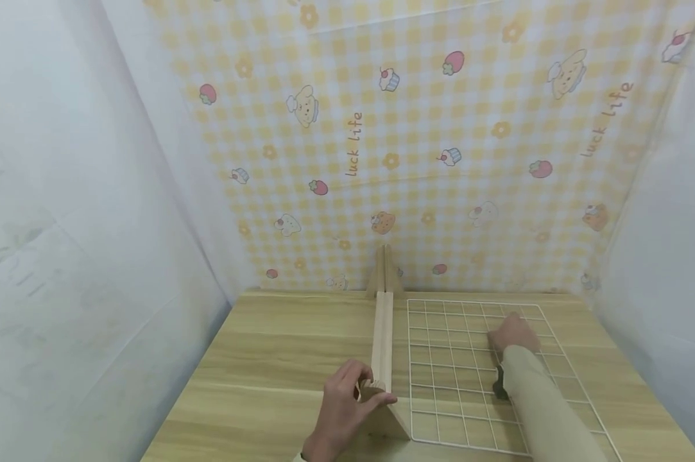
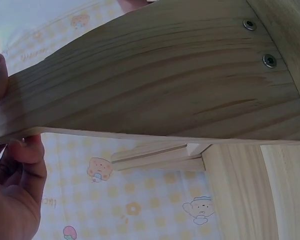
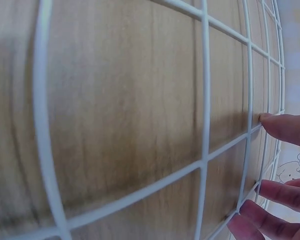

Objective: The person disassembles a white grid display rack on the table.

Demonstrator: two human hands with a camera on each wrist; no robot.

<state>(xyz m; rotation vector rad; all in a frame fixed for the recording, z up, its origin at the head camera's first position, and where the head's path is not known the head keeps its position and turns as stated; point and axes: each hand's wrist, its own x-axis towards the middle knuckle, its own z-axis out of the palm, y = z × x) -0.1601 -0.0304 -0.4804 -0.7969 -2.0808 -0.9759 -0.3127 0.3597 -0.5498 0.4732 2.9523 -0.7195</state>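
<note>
A wooden frame lies between two upright shaped end boards, joined by a long grooved bar. My left hand grips the narrow top of the near end board, thumb on one side and fingers on the other. Two screw heads show at the wide end of that board in the left wrist view. To the right, a white wire grid panel lies on the table. My right hand is over its far right part. Spread fingers and thumb touch the wires in the right wrist view.
The far end board stands near the table's back edge, in front of a yellow checked cloth with printed cartoons. The wood-grain table extends left of the frame. White sheets hang at both sides.
</note>
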